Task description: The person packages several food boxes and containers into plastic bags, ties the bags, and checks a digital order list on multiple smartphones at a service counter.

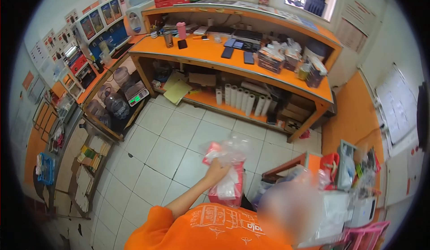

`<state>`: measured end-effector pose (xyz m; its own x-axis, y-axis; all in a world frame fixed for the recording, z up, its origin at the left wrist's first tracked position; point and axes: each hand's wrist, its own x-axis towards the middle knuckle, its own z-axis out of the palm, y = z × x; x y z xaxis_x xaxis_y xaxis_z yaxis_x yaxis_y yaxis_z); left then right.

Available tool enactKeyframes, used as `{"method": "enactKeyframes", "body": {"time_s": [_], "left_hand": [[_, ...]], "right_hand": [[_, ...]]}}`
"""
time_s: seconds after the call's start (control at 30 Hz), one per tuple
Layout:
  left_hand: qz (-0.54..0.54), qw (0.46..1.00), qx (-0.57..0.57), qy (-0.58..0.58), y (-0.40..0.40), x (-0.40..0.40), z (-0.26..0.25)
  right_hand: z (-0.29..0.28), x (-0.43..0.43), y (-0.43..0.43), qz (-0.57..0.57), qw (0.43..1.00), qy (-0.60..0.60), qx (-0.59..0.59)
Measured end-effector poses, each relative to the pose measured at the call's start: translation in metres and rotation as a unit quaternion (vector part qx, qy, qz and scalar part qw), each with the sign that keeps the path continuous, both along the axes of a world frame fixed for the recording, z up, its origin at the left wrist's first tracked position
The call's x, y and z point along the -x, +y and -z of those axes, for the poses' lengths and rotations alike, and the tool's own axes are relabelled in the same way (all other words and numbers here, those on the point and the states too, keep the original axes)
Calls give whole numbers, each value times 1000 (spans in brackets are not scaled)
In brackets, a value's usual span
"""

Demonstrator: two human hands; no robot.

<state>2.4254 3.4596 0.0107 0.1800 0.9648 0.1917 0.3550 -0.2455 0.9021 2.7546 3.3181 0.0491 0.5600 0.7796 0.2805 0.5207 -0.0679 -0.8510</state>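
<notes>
My left hand reaches out from an orange short sleeve and grips crumpled clear plastic wrapping. A small red-and-white item lies against the wrapping just beyond the fingers; motion blur hides what it is. Below and right of the hand, a red package with white and clear plastic over it stands close to the orange shirt. My right hand is out of view. A round blurred patch covers the area right of the shirt, and what lies beneath it cannot be told.
Ahead stands an orange workbench with phones, a pink tumbler and bagged boxes. White rolls stand on its lower shelf. At left are a digital scale and water jugs. Plastic-wrapped goods and a pink rack crowd the right.
</notes>
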Motion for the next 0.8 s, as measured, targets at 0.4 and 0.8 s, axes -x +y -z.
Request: {"method": "enactKeyframes", "body": {"time_s": [0.4,0.8], "left_hand": [[-475,874,90,-45,145,171,-17],[-439,898,31,-9,372,308,1]], "right_hand": [[38,166,473,-432,888,151,46],[-59,366,870,-595,780,127,149]]}}
